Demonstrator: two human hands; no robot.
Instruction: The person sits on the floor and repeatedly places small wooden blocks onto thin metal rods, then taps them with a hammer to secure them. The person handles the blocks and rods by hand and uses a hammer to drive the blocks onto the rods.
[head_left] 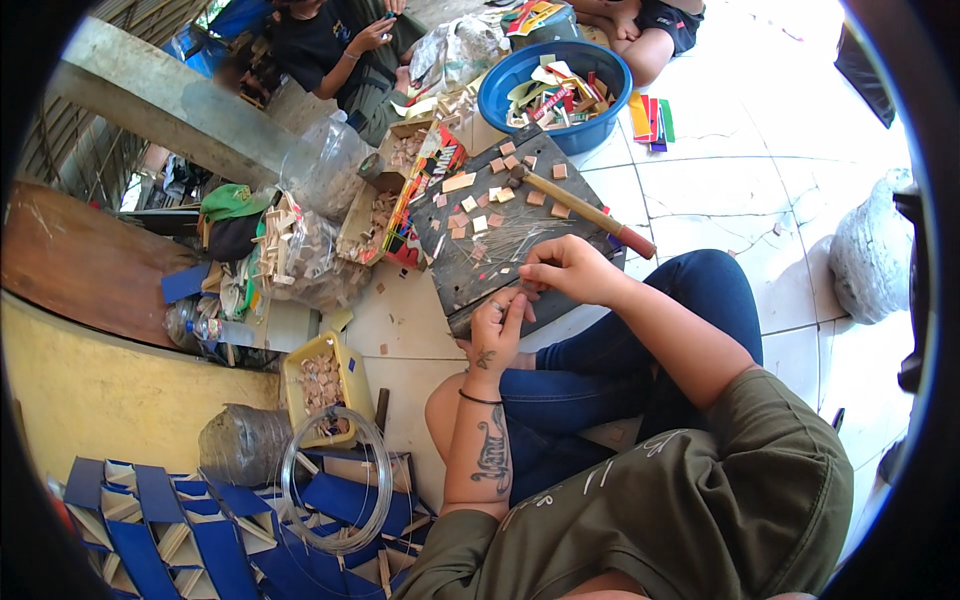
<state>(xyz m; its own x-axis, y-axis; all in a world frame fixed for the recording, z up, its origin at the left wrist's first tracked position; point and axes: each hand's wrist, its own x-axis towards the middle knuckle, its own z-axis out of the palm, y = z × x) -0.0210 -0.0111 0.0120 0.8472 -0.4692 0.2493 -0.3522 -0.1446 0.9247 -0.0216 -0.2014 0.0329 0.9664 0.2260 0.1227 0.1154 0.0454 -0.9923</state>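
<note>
Over the near edge of a dark wooden board (458, 290), my left hand (497, 322) and my right hand (572, 272) are close together. The fingers of each are pinched, and what they hold is too small to make out. Many short, thin wire pieces (530, 232) lie on the board just beyond my hands. Several small square wood pieces (480, 223) are scattered farther up it. A hammer (575, 195) with a wooden handle rests across its right side, the reddish grip sticking out past the edge.
Beyond the board stands a blue tub (505, 110) of coloured scraps. Left are open boxes (365, 225) of small wood pieces and a yellow bin (352, 385). A wire coil (380, 500) lies on blue pieces (200, 530). Two people sit at the back.
</note>
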